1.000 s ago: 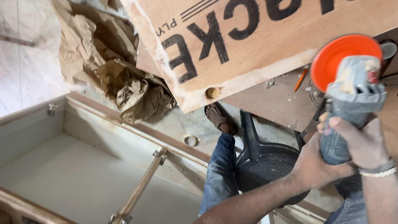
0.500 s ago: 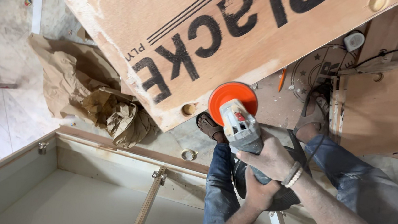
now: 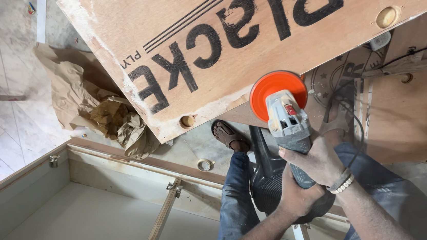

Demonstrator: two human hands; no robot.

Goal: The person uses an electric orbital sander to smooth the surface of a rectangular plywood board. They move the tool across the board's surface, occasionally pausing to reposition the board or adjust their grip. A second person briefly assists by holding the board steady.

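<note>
Both hands clamp angle grinder (image 3: 288, 124): right hand (image 3: 313, 159) above, left hand (image 3: 294, 199) below (orange disc at plywood edge).

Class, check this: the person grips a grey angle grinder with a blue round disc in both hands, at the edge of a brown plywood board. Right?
Not quite: the head view shows an orange round disc, not blue. Both the left hand and right hand grip the grey angle grinder at the brown plywood board edge.
</note>
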